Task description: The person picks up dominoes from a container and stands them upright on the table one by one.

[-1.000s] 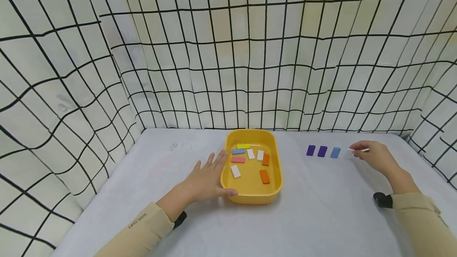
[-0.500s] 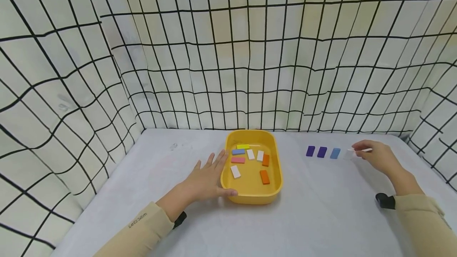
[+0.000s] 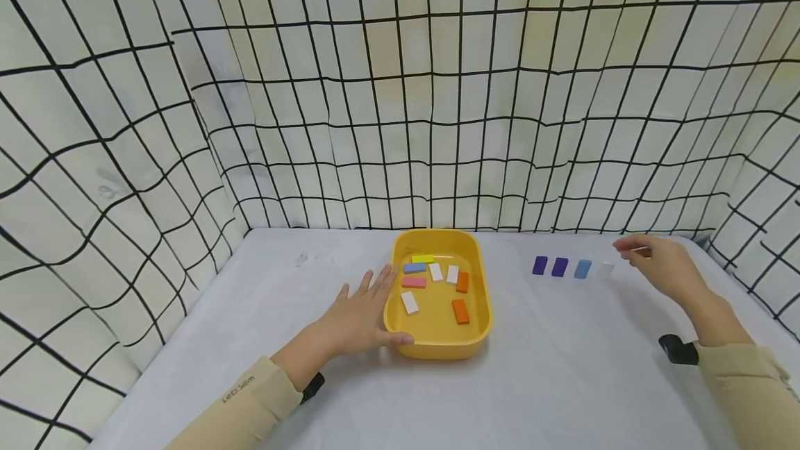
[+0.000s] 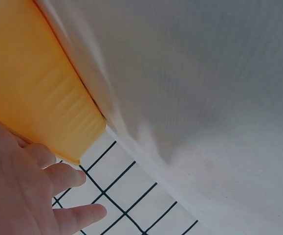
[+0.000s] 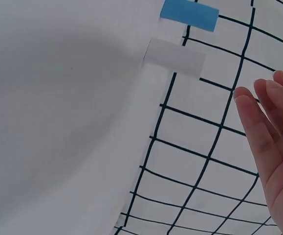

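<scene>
A yellow plastic box (image 3: 437, 351) stands mid-table with several small domino-like blocks in it. My left hand (image 3: 356, 314) rests along its left side, fingers spread and straight, the thumb across the near-left rim. The left wrist view shows these fingers (image 4: 65, 178) at the box's wall (image 4: 43, 83). To the right, a row of upright blocks holds two purple ones (image 3: 559, 267), a blue one (image 3: 582, 269) and a white one (image 3: 605, 270). Just right of the white block (image 5: 174, 58), my right hand (image 3: 669, 269) hovers with thumb and fingertips close together and nothing visible between them.
Inside the box lie a yellow block (image 3: 422, 259), a blue block (image 3: 414, 268), a pink block (image 3: 414, 282), white ones and two orange ones (image 3: 460, 312). A white cloth covers the table (image 3: 531, 380). Black-lined white curtain walls (image 3: 400, 123) rise behind and at both sides.
My right hand has come up and away from the white block, which now stands by itself at the end of the row. The left hand and the box stay put.
</scene>
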The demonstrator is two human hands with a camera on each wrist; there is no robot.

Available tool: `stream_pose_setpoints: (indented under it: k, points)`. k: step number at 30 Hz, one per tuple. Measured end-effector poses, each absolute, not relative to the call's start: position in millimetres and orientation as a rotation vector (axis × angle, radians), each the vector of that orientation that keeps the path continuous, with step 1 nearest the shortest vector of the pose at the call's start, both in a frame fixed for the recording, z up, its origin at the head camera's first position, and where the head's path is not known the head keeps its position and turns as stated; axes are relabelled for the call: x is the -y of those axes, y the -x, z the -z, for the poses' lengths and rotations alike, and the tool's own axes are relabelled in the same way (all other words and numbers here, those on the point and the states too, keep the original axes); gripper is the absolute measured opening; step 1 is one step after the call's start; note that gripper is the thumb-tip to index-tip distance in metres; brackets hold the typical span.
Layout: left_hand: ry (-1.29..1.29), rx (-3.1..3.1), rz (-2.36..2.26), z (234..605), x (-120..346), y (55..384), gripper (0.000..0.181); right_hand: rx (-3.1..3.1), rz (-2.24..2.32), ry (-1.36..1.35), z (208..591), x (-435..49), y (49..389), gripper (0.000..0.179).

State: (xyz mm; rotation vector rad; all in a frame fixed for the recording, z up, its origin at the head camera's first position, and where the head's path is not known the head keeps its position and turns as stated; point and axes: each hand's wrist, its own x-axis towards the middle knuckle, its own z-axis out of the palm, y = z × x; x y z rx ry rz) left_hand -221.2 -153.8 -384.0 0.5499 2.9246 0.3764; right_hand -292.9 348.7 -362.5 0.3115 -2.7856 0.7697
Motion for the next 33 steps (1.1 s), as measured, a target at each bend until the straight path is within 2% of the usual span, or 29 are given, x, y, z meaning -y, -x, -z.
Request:
stream_pose_setpoints:
  k: [21,33]
  points:
    - [-0.539,-2.921,-0.367,383,152,221,0.120,2.697,-0.941,-0.500,351,-276,281,0.021]
    - [-0.546,-2.923,-0.347,384,153,221,0.120,2.660,-0.972,-0.755,353,-238,282,0.019]
